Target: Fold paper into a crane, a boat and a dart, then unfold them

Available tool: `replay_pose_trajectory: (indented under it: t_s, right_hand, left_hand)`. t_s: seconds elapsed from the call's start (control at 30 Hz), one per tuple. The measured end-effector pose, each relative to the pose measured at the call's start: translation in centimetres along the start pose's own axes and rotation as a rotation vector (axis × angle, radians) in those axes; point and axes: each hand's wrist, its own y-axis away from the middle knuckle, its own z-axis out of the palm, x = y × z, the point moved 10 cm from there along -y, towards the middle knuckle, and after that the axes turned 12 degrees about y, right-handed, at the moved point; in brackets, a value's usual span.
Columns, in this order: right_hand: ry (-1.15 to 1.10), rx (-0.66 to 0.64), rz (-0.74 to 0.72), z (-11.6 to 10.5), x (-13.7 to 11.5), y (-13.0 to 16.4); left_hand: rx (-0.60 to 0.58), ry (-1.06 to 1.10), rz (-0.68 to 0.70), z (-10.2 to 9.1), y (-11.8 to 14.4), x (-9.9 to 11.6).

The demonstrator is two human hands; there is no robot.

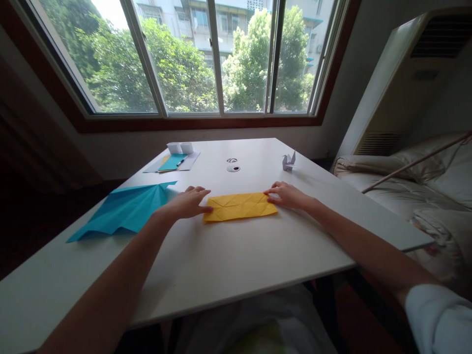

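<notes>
A creased yellow paper (239, 206), folded into a long rectangle, lies flat on the white table (228, 260). My left hand (188, 202) rests palm down at its left end, with the fingertips touching the paper's edge. At the right end my right hand (287, 194) presses its fingertips on the upper corner. Neither hand lifts the sheet.
A large folded blue paper (125, 211) lies at the table's left edge. Farther back are a stack of sheets with a pen (173, 162), two small white boxes (180, 147), a small white paper crane (288, 161) and two round marks (232, 168). A sofa (413, 182) stands to the right.
</notes>
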Motion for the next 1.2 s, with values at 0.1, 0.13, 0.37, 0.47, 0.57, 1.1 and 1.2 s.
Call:
replay_pose_trajectory:
  t_s: [0.1,0.13,0.37,0.47,0.57,1.1,1.2]
  right_hand:
    - [-0.007,-0.013,-0.001,0.2,0.0,-0.1]
    - [-0.010,-0.017,0.000,0.3,0.0,-0.1]
    - [-0.041,-0.016,-0.001,0.5,-0.1,-0.2]
    - [-0.046,-0.011,-0.007,0.6,-0.1,-0.3]
    - [-0.037,0.011,-0.021,0.4,-0.3,-0.3]
    - [-0.131,0.117,-0.452,-2.7,-7.5,1.2]
    - [-0.083,0.160,-0.446,-2.6,-7.1,1.1]
  left_hand:
    - [-0.011,0.094,0.138,0.1,0.2,2.2]
    - [-0.015,0.109,0.179,0.1,0.4,3.1]
    - [-0.026,0.089,0.295,0.5,1.3,7.4]
    - [-0.045,0.058,0.300,0.5,1.5,8.0]
    - [-0.044,0.028,0.327,0.5,1.7,8.5]
    - [0.063,-0.157,0.436,0.3,2.1,10.1]
    - [0.113,-0.177,0.448,-0.1,2.1,10.1]
